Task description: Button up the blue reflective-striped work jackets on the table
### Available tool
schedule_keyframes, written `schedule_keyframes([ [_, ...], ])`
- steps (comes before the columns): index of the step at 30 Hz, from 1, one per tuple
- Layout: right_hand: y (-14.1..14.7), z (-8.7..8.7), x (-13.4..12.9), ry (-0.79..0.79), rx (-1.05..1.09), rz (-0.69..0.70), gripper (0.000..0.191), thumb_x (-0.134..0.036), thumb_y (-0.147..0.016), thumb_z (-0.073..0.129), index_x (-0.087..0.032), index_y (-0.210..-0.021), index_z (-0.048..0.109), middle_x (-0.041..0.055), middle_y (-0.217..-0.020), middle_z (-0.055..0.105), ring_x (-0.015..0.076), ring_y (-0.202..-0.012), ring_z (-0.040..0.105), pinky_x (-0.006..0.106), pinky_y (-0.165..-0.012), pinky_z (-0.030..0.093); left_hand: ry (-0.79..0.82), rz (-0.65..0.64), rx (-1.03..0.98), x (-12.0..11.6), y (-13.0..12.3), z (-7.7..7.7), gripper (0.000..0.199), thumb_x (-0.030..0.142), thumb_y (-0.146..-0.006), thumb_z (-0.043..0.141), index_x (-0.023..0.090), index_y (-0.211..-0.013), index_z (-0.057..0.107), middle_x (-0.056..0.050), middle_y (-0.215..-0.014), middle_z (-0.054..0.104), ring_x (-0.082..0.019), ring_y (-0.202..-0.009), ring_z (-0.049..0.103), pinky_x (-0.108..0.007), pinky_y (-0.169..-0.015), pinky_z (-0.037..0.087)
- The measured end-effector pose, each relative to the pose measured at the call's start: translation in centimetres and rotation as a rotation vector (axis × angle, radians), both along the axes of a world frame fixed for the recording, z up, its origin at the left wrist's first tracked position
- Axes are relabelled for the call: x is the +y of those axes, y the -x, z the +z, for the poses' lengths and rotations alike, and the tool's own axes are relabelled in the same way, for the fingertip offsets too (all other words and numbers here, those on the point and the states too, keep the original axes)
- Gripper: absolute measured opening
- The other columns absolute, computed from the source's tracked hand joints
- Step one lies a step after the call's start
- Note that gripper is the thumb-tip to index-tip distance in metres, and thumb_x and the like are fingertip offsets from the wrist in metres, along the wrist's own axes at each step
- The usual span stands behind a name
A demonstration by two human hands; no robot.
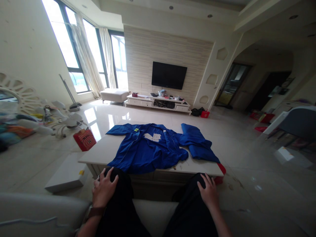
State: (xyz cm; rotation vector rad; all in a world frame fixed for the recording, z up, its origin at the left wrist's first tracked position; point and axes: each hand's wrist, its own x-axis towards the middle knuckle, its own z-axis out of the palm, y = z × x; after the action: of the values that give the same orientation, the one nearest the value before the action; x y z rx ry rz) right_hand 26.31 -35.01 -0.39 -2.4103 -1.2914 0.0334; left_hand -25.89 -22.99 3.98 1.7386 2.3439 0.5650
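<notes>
My left hand [105, 186] rests on my left knee with its fingers spread, holding nothing; a brown band circles that wrist. On my right knee lies my right hand [208, 191], fingers apart and nothing in them. In front of my knees, a blue jacket [145, 153] is spread out on a low white table [98, 153], its front open and one sleeve stretched to the left. A whitish patch shows inside it near the collar. Folded blue cloth [199, 144] lies at the table's right end, against the jacket. Small items sit at the near edge, too small to name.
A red bag [84, 140] and a white box [67, 174] stand left of the table. Something red [220, 172] is by its right end. Across the room are a TV stand [158, 105] and a bench [115, 95]. A grey chair [298, 121] is at right.
</notes>
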Motion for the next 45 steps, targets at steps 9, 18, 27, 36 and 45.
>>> schedule_keyframes([
  [9, -0.01, 0.09, -0.01, 0.006, -0.010, -0.007, 0.065, -0.058, -0.092, 0.034, -0.032, -0.148, 0.053, -0.0026, -0.166, 0.036, 0.0335, -0.155, 0.024, 0.061, -0.115, 0.039, 0.021, 0.006, -0.016, 0.09, 0.00, 0.16, 0.060, 0.056, -0.098, 0.038, 0.033, -0.153, 0.050, -0.008, -0.165, 0.033, -0.044, -0.136, 0.044, -0.058, -0.105, 0.046],
  [18, -0.21, -0.18, -0.03, -0.011, -0.009, 0.001, 0.065, -0.058, -0.092, 0.034, -0.030, -0.148, 0.054, -0.0017, -0.165, 0.038, 0.0333, -0.155, 0.024, 0.057, -0.119, 0.036, 0.018, 0.011, -0.039, 0.00, -0.13, 0.35, 0.060, 0.054, -0.097, 0.042, 0.033, -0.152, 0.050, -0.007, -0.166, 0.034, -0.044, -0.137, 0.044, -0.058, -0.105, 0.045],
  [27, -0.19, -0.05, -0.03, -0.005, -0.005, -0.004, 0.065, -0.057, -0.092, 0.034, -0.031, -0.148, 0.054, -0.0020, -0.166, 0.037, 0.0332, -0.155, 0.025, 0.057, -0.119, 0.035, 0.021, 0.008, -0.030, 0.04, -0.03, 0.12, 0.061, 0.056, -0.098, 0.039, 0.034, -0.153, 0.049, -0.007, -0.166, 0.032, -0.044, -0.138, 0.044, -0.057, -0.105, 0.046],
  [36, -0.35, -0.28, -0.02, -0.002, -0.009, 0.001, 0.064, -0.058, -0.093, 0.034, -0.031, -0.148, 0.054, -0.0027, -0.166, 0.036, 0.0328, -0.155, 0.024, 0.058, -0.117, 0.038, 0.015, 0.006, -0.032, 0.10, 0.09, 0.00, 0.060, 0.057, -0.098, 0.039, 0.034, -0.152, 0.050, -0.008, -0.166, 0.033, -0.044, -0.137, 0.044, -0.059, -0.105, 0.046],
  [45, -0.03, 0.23, -0.16, 0.014, -0.011, -0.003, 0.065, -0.058, -0.093, 0.033, -0.032, -0.149, 0.052, -0.0022, -0.167, 0.035, 0.0328, -0.156, 0.023, 0.058, -0.117, 0.037, 0.013, -0.003, -0.032, 0.07, -0.02, 0.15, 0.059, 0.054, -0.098, 0.042, 0.033, -0.152, 0.050, -0.008, -0.166, 0.033, -0.043, -0.138, 0.044, -0.057, -0.105, 0.046],
])
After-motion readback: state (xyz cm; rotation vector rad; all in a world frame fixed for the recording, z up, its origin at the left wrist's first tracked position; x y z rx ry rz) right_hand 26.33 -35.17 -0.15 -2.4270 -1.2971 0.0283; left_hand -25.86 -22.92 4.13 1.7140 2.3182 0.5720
